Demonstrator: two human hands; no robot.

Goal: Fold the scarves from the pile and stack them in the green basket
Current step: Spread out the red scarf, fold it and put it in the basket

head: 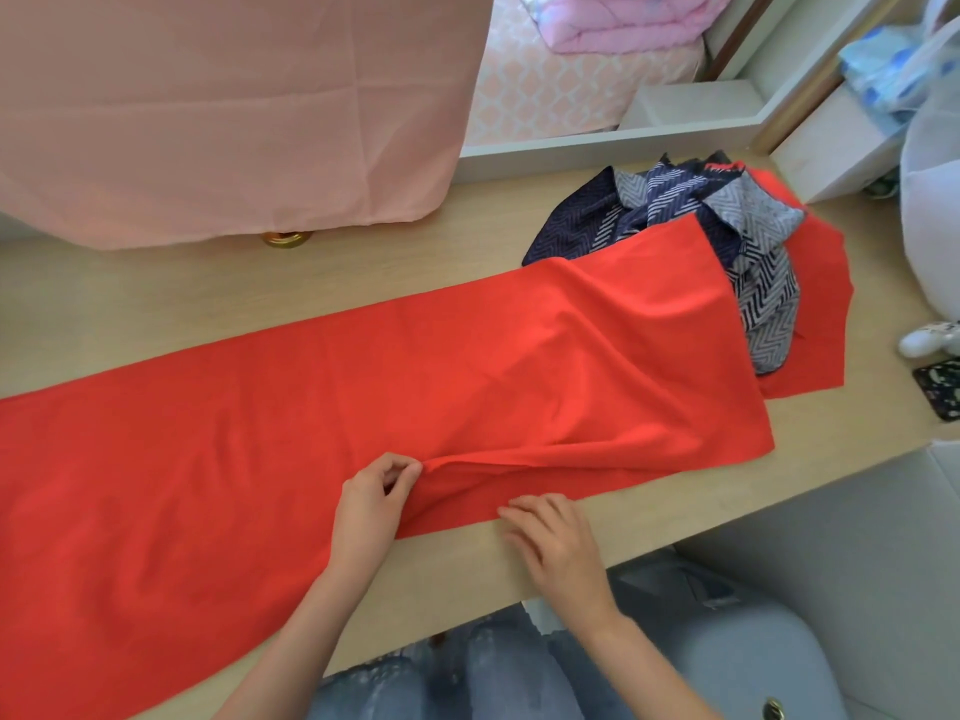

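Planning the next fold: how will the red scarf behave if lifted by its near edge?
Probably floppy: the red scarf ridges into soft folds where the left hand pinches it. Likely light and thin, since it drapes closely over the patterned scarves.

The red scarf (363, 407) in front of you is thin, smooth, matt cloth that creases softly, and it lies on a desk (156, 288) of pale wood grain with a smooth, low-sheen face. The pile (748, 236) beyond is light cloth printed in navy and grey chevrons. The hanging pink cover (208, 111) is matt, creased fabric, and the small knob (285, 239) below it looks like glossy brass-coloured metal.
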